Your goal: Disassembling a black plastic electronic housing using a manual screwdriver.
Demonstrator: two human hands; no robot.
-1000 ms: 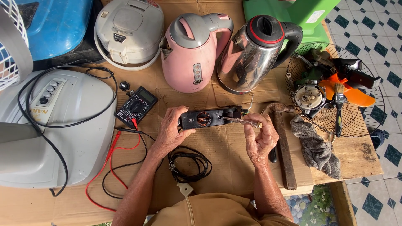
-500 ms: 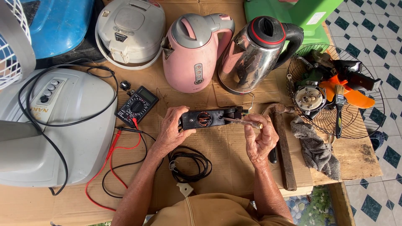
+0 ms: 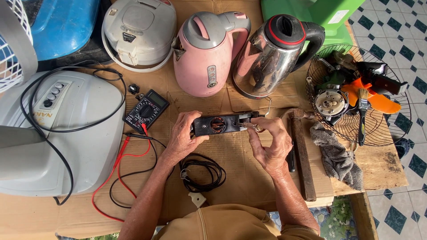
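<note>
Work in hand: the person holds a black oblong part [image 3: 220,124], most likely the base piece of a kettle, over the cardboard-covered table [image 3: 249,178] and works at its right end.
Done, as it looks: the part is already out and lies open, its round middle with coppery contacts faces up; the meter [image 3: 146,110] is out, with its red and black leads [image 3: 120,164] spread on the table.
Left, as I judge: the work at the right end is not finished, because the fingers are still on it; the part is not yet put back on any kettle.
Left hand [image 3: 183,135]: closed around the left end of the part, thumb below, fingers on the far edge.
Right hand [image 3: 269,144]: fingertips [image 3: 254,130] pinched together on something small and shiny at the right end of the part; what it is, I cannot tell.
Place of the part: between the two hands, touching both, about level, in front of the pink kettle [image 3: 207,53] and the steel kettle [image 3: 275,55].
Near the hands: a coiled black cord [image 3: 202,173] lies below the part; a hammer [image 3: 301,151] is just beside the right hand; a grey rag [image 3: 336,155] is further right.
</note>
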